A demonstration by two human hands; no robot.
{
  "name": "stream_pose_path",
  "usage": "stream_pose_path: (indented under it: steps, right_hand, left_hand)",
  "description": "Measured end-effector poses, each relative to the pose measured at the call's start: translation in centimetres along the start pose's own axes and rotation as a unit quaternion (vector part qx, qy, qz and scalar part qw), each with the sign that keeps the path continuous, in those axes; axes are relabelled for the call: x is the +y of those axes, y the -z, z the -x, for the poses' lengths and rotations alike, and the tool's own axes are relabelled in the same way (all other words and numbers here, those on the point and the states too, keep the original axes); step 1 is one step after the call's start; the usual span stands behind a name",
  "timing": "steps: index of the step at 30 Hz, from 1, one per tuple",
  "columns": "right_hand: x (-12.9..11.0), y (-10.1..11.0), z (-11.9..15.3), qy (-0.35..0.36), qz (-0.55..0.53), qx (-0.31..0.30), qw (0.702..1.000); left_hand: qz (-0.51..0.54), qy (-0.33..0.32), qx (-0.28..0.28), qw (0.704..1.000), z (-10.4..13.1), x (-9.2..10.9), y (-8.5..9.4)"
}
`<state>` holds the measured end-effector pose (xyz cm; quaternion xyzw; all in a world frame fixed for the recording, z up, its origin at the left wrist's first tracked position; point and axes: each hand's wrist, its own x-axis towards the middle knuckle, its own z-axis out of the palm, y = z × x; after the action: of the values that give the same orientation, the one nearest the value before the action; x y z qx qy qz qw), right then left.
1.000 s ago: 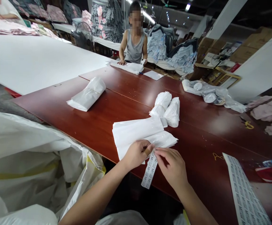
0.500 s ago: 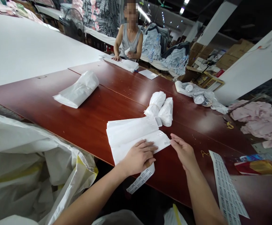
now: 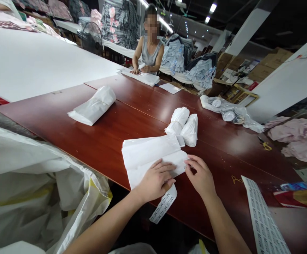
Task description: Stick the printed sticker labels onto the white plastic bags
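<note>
red-brown table [image 3: 95, 141]: fanned white bags [image 3: 150, 150] near its edge. left hand [image 3: 155, 178]: spread flat on bags. right hand [image 3: 199, 176]: fingertips at bag corner; pinching or pressing, unclear. label strip [image 3: 164, 204]: emerging under left hand. printed label [image 3: 184, 168]: at corner, apparently being placed; calls next for smoothing.

The surface [image 3: 97, 146] is showing reddish brown. Flat bags [image 3: 152, 150] and 2 rolled bundles [image 3: 178, 118] are displaying white. The label strip [image 3: 164, 206] and label sheet [image 3: 263, 215] are repeating dark lettering. The sack [image 3: 34, 173] is presenting yellow bands on white.
</note>
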<state>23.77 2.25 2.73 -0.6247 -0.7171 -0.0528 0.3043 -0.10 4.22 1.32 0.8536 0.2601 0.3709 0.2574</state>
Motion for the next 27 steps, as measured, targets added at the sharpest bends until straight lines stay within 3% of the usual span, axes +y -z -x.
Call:
stream_pose_path:
  steps: [3,5,10,14,17,22,25,27]
  right_hand:
    - [0.3,-0.1,-0.7,0.019,0.047,0.028,0.998]
    - [0.7,0.2,-1.3,0.069,0.079,0.020,0.994]
    - [0.4,1.8,-3.8,0.232,0.141,-0.099,0.957]
    - [-2.5,1.6,-6.2,0.338,0.178,-0.189,0.904]
    - [-6.0,0.0,-7.4,0.407,0.158,-0.218,0.873]
    - [-12.1,-4.3,-8.0,0.539,0.103,-0.257,0.796]
    - [-14.2,-6.4,-7.9,0.568,0.084,-0.259,0.776]
    - [-14.7,-7.3,-7.9,0.562,0.073,-0.269,0.779]
  left_hand:
    - [0.005,-0.005,0.011,1.000,0.0,0.2,0.1]
    - [0.018,-0.030,0.012,0.999,0.2,0.4,-0.3]
    - [-0.008,-0.059,-0.018,0.998,1.6,1.0,-2.8]
    - [-0.052,-0.023,-0.028,0.998,1.9,0.9,-3.9]
    - [-0.060,0.010,-0.047,0.997,1.7,0.9,-3.7]
    - [-0.065,0.067,-0.097,0.991,1.7,1.1,-3.4]
    - [-0.041,0.051,-0.072,0.995,1.7,0.9,-3.5]
    - [-0.024,0.030,-0.066,0.997,1.6,0.7,-3.5]
